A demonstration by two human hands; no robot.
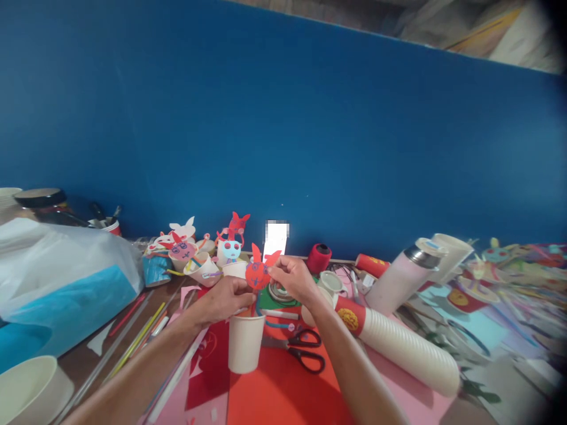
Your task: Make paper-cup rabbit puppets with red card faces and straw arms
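A red paper rabbit head [257, 275] with a drawn face stands above a white paper cup [245, 345]. My right hand [293, 278] is closed, thumb and fingertips pinching the head's right edge below the ear. From the left, my left hand [227, 297] is closed at the head's lower left edge, just over the cup's rim. A blue fuzzy stem [259, 304] shows below the head at the cup's mouth. Black-handled scissors [305, 350] lie right of the cup, on red paper [283, 392].
Finished cup figures, one with a light blue face [231, 251], stand behind my left hand. A stack of paper cups [407, 348] lies at the right beside a thermos [405, 274]. Straws and sticks [137, 339], a plastic bag [66, 260] and a bowl [33, 386] are left.
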